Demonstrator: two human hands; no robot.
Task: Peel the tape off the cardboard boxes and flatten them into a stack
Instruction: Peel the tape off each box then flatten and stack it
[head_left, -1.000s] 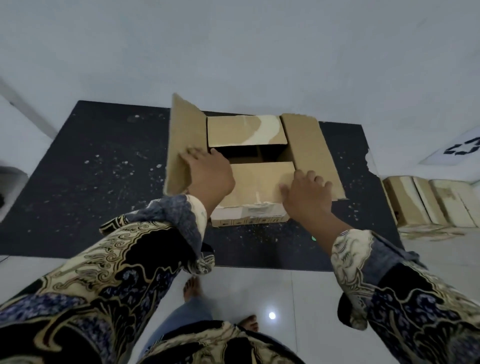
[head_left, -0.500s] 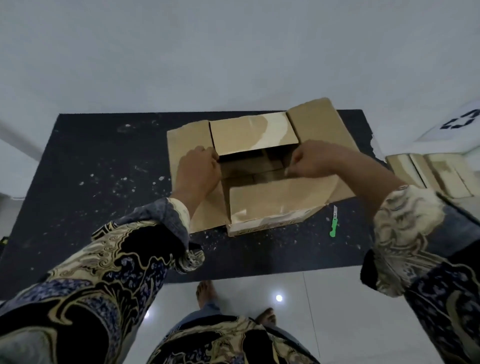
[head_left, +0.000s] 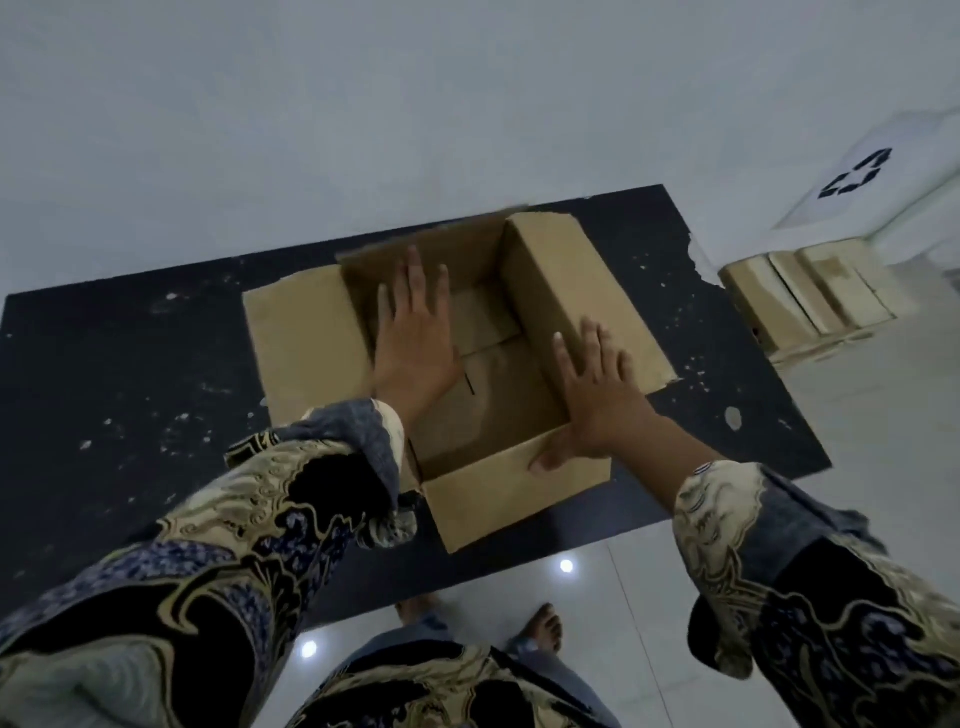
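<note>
With top flaps spread, an open cardboard box (head_left: 483, 364) sits mid-frame on a black surface (head_left: 130, 374); left hand (head_left: 415, 338) flat inside, fingers splayed, right hand (head_left: 597, 400) splayed on the near-right corner. Pushing opposite corners inward should collapse it cleanly.

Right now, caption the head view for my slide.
Left hand flat inside the open box, right hand on its right wall.
</note>
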